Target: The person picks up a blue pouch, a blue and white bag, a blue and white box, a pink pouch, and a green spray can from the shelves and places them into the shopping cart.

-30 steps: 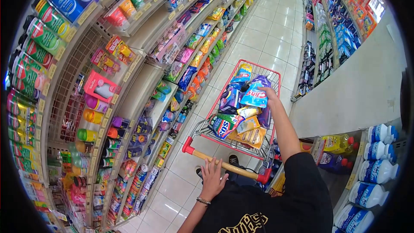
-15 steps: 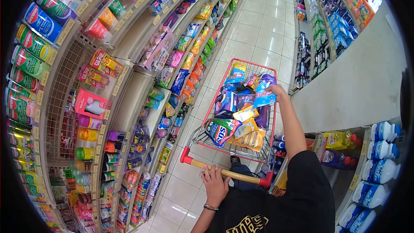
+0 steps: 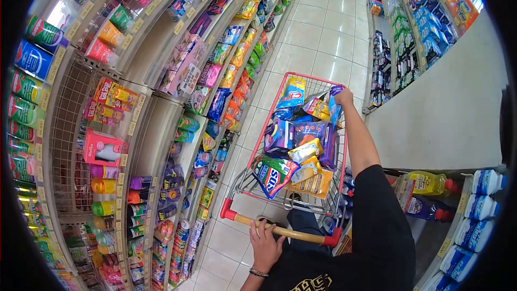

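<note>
My right hand (image 3: 344, 98) grips a purple-and-blue pouch (image 3: 334, 111) by its top edge, at the far right corner of the shopping cart (image 3: 263, 139). The pouch hangs edge-on inside the basket's right side. With fingers over the wooden cart handle (image 3: 299, 234), my left hand (image 3: 265, 244) holds the bar near its left end. Beneath and beside the pouch lie a blue-and-yellow pouch (image 3: 292, 94), purple packs (image 3: 279, 134), yellow-and-white packets (image 3: 305, 151), an orange packet (image 3: 316, 184) and a green-and-red SOS pouch (image 3: 275, 174).
Shelves of packaged goods (image 3: 177, 75) line the left side of the tiled aisle (image 3: 323, 27). To the right stand more shelves (image 3: 401, 37), a grey panel (image 3: 441, 108) and a lower shelf with bottles (image 3: 428, 183) and white-and-blue containers (image 3: 474, 231).
My right hand has moved slightly up and left, turning the purple-and-blue pouch from face-on to edge-on against the cart's right side. My left hand stays on the handle.
</note>
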{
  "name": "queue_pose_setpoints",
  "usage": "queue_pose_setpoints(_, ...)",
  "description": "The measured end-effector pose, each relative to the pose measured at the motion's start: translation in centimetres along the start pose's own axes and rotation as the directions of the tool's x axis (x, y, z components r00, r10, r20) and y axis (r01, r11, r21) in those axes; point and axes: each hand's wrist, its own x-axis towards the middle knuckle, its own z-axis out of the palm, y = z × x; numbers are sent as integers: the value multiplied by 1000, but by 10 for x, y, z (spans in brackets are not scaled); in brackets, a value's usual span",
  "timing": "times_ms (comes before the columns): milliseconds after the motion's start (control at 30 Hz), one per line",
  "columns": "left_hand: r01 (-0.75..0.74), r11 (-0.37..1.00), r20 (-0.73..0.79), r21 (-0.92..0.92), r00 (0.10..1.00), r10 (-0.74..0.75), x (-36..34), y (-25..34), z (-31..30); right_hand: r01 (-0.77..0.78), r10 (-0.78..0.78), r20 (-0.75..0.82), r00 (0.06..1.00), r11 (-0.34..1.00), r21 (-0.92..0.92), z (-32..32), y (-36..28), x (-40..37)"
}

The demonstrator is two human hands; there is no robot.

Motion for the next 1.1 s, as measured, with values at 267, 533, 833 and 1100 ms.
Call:
queue_pose_setpoints(267, -32, 999, 28, 25, 999, 31, 3, -3, -1, 47, -47, -1, 999, 999, -6, 31, 5, 23)
queue_pose_setpoints(533, -62, 997, 27, 38, 998, 61, 2, -14, 4, 412, -382, -203, 901, 902, 131, 10, 49, -57)
queue_pose_setpoints(833, -118, 991, -40, 58, 992, 120, 0, -21, 7, 584, -493, -448, 746, 807, 83, -24, 106, -189)
queue_pose_setpoints(1100, -131, 991, -61, -9, 990, 130, 10, -33, -13, 272, -570, 141, 810, 577, 770, -64, 77, -333)
